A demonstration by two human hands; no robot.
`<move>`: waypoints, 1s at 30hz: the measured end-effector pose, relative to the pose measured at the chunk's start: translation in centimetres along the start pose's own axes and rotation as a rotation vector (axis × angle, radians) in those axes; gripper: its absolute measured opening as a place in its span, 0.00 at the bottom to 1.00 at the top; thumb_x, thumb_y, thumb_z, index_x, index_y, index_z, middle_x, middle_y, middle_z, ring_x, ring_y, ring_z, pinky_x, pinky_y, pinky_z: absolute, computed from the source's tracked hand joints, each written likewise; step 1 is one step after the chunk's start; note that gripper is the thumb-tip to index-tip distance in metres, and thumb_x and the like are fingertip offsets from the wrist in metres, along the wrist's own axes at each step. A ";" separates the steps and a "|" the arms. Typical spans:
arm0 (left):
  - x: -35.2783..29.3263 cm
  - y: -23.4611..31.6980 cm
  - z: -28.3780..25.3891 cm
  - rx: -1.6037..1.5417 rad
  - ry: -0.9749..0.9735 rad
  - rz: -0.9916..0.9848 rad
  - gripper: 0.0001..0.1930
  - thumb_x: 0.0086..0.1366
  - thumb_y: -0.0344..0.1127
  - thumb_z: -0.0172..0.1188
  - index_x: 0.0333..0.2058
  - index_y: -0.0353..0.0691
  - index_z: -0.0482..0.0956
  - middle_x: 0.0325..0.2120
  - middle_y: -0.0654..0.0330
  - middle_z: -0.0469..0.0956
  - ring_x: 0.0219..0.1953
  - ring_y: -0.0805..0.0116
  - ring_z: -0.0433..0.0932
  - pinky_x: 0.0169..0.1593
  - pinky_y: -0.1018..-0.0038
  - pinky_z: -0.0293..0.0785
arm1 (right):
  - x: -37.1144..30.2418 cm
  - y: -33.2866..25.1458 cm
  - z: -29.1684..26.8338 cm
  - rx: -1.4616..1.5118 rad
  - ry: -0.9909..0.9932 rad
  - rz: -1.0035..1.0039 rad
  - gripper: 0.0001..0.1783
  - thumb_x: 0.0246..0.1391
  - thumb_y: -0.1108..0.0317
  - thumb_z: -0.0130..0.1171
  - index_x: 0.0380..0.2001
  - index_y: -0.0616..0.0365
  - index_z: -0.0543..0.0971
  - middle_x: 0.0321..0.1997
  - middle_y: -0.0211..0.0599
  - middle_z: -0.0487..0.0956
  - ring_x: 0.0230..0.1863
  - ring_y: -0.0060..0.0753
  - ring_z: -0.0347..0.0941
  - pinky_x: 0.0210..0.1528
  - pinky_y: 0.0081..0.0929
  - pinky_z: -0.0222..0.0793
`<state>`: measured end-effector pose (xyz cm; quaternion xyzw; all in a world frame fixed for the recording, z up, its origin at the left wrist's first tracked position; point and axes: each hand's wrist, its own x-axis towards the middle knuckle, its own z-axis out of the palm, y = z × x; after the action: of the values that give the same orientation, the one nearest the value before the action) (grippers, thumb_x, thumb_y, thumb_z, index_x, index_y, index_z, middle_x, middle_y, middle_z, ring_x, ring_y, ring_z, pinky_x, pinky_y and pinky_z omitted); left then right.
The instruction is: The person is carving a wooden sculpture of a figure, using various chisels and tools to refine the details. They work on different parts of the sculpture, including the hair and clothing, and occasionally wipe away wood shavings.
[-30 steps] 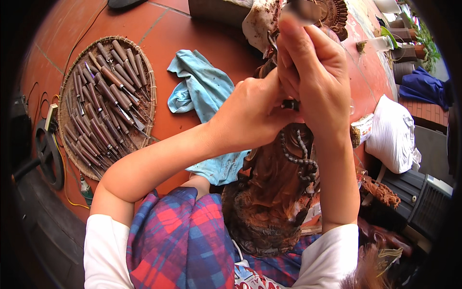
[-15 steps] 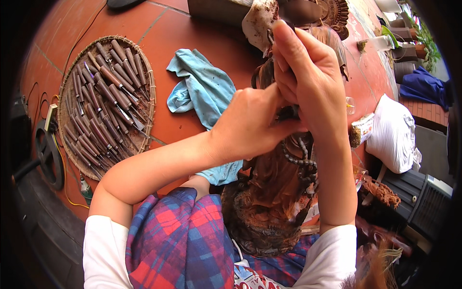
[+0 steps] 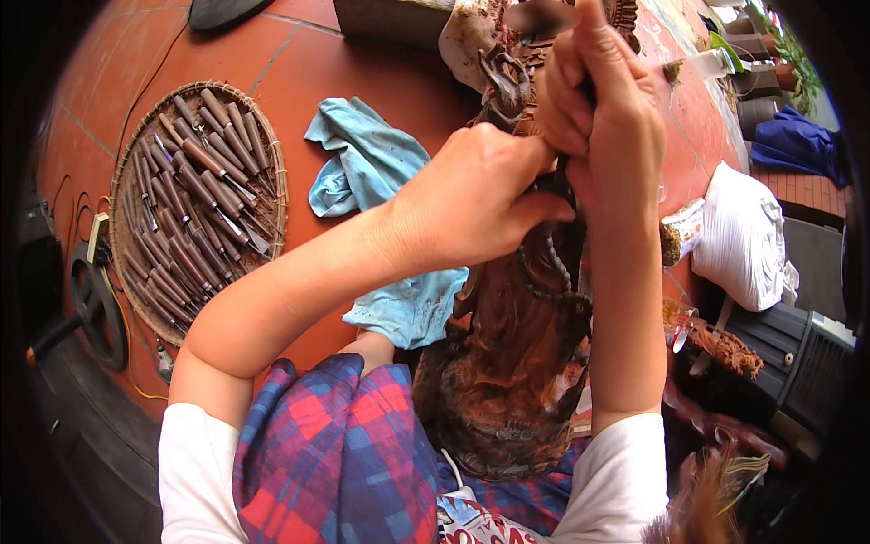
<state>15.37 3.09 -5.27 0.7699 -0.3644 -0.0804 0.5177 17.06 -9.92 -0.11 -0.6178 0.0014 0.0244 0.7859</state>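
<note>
Resting between our plaid-clad knees, the dark wood carving stands upright so both hands can meet over its upper part. Our left hand curls against it, seemingly to steady it; our right hand is clenched round a slim dark tool, its tip hidden. Beyond, on the red tiled floor, lie a blue rag and a round basket of chisels within reach; a white sack sits to the right.
</note>
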 end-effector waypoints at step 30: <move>2.5 2.5 -0.6 0.104 0.000 -0.056 0.10 0.55 0.31 0.66 0.29 0.28 0.78 0.18 0.46 0.76 0.21 0.47 0.75 0.27 0.65 0.70 | 0.6 -0.8 -2.8 0.519 -0.137 -0.046 0.30 0.70 0.47 0.42 0.16 0.52 0.62 0.07 0.24 0.55 0.05 0.17 0.47 0.08 0.17 0.43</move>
<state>16.27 1.41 -2.18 0.8057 -0.3463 -0.0760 0.4744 17.78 -12.82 -0.02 -0.3926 -0.0596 0.0473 0.9165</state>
